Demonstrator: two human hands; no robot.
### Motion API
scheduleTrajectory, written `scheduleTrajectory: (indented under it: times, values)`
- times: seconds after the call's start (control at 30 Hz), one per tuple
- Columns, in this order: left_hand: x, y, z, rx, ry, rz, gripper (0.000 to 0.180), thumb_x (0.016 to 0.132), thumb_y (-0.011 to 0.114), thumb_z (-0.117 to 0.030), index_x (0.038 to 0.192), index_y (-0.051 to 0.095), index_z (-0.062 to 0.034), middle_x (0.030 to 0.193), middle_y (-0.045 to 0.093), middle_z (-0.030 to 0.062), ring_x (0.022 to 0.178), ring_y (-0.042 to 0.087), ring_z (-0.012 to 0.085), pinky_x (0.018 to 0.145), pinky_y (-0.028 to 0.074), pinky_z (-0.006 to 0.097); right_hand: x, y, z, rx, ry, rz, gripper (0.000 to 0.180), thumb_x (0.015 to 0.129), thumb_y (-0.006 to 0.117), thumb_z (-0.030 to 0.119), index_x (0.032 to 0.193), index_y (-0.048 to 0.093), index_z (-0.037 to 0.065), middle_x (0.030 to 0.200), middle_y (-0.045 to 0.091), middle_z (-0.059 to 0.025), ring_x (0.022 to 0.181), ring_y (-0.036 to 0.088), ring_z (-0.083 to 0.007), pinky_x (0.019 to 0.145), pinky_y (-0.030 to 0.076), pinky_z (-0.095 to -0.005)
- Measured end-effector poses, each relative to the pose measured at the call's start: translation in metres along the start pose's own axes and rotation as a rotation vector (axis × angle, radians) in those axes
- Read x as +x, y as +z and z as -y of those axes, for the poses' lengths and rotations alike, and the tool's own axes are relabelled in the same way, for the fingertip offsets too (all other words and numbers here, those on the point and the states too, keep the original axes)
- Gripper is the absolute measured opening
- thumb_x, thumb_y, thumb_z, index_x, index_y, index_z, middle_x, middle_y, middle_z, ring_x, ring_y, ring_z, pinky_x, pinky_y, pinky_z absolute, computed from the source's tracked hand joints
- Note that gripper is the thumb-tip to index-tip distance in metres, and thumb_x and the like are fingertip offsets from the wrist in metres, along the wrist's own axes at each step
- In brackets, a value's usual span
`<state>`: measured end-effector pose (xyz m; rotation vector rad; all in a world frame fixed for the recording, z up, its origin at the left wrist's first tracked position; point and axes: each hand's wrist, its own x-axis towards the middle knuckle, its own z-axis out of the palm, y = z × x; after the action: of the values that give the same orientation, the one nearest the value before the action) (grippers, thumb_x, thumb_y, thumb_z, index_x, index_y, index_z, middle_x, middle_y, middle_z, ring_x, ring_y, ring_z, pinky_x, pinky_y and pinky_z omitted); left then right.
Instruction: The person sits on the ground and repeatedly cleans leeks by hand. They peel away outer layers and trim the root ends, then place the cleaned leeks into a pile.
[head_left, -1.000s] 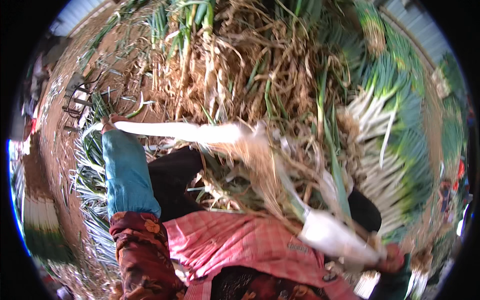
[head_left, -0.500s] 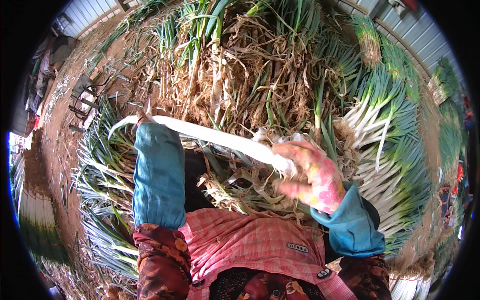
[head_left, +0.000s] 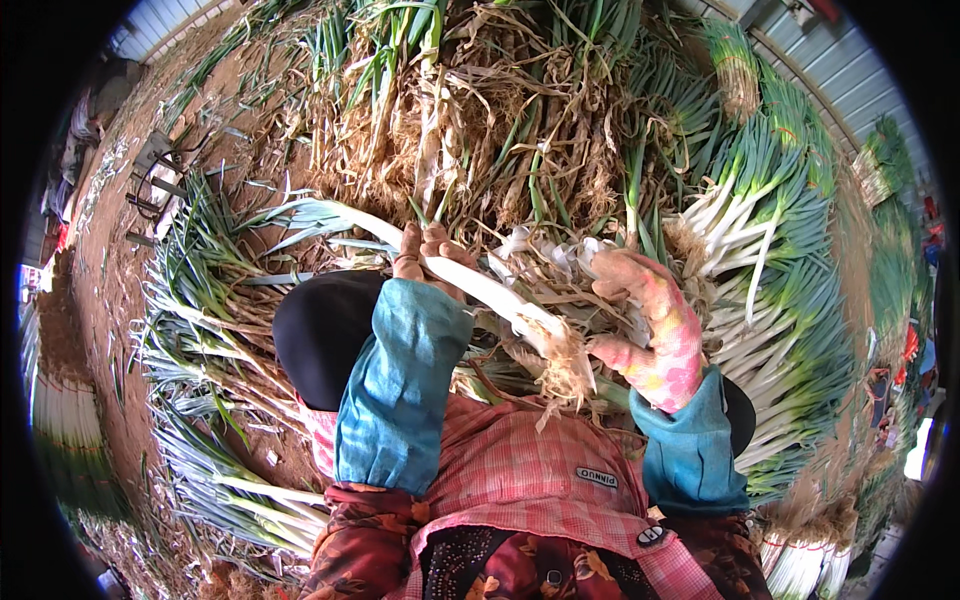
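Observation:
My left hand (head_left: 428,258) is closed around the white shaft of a long green onion (head_left: 485,290). The stalk slants across in front of me, its green leaves toward the upper left and its root end toward the lower right. Brown roots (head_left: 566,372) and a strip of loose skin hang from that end. Just right of the roots is my right hand (head_left: 655,330), in a pink and yellow patterned glove. Its thumb and fingers are spread apart with nothing between them.
Untrimmed green onions with dry brown leaves (head_left: 500,130) are heaped ahead. Clean white-stemmed ones (head_left: 760,380) lie along the right, with tied bundles (head_left: 732,70) behind. More leafy onions (head_left: 210,330) cover the left, near a metal frame (head_left: 155,190). Peeled skins (head_left: 540,265) lie between.
My left hand has moved right, now gripping an onion's shaft closer to its middle. The root end has dropped lower. My right hand, earlier at the root end, is now apart from it.

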<state>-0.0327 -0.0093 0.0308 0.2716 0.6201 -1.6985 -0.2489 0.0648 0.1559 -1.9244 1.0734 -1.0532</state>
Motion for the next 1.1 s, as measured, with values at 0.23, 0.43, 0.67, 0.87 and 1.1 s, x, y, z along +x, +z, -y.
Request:
scheduleTrajectory:
  times: [0.23,0.43,0.67,0.87,1.1]
  values:
    - [-0.003,0.009,0.005,-0.041,0.030,0.010,0.026,0.075,0.052,-0.028,0.070,0.046,-0.0025,0.052,0.044,-0.0003,0.040,0.038,0.0126,0.042,0.036,0.027,0.003,0.033,-0.007,0.367,0.084,0.002,0.021,0.072,0.054,-0.001,0.093,0.053,-0.001,0.095,0.052,-0.0105,0.086,0.052,-0.0177,0.072,0.043,-0.0262]
    - [0.005,-0.008,0.000,-0.056,0.014,0.135,0.035,0.077,0.051,-0.033,0.088,0.050,0.0004,0.056,0.047,0.0002,0.039,0.040,0.0099,0.042,0.037,0.027,0.000,0.043,-0.008,0.602,0.353,-0.009,0.012,0.079,0.049,0.005,0.089,0.052,-0.001,0.087,0.054,-0.0070,0.078,0.052,-0.0133,0.068,0.042,-0.0236]
    - [-0.005,0.014,-0.009,-0.126,-0.002,0.479,0.038,0.073,0.055,-0.034,0.083,0.051,0.0026,0.052,0.041,-0.0010,0.038,0.041,0.0103,0.044,0.038,0.027,-0.030,0.037,-0.033,0.788,0.345,0.016,0.022,0.082,0.047,0.022,0.084,0.049,0.000,0.071,0.046,0.0001,0.063,0.042,-0.0077,0.058,0.034,-0.0190]
    - [0.001,0.001,-0.011,-0.119,-0.078,0.604,0.044,0.070,0.059,-0.020,0.101,0.043,0.0082,0.057,0.040,-0.0009,0.041,0.040,0.0107,0.051,0.037,0.025,-0.015,0.036,-0.021,0.830,0.481,0.076,0.025,0.082,0.047,0.024,0.090,0.048,0.000,0.073,0.046,-0.0001,0.066,0.042,-0.0076,0.060,0.034,-0.0182]
    - [0.006,-0.005,-0.021,-0.068,-0.042,0.501,0.043,0.070,0.058,-0.022,0.098,0.047,0.0090,0.056,0.041,-0.0008,0.041,0.040,0.0103,0.052,0.036,0.026,-0.031,0.046,-0.016,0.757,0.412,0.176,0.021,0.080,0.049,0.020,0.072,0.049,0.001,0.062,0.043,-0.0001,0.054,0.038,-0.0076,0.050,0.033,-0.0215]
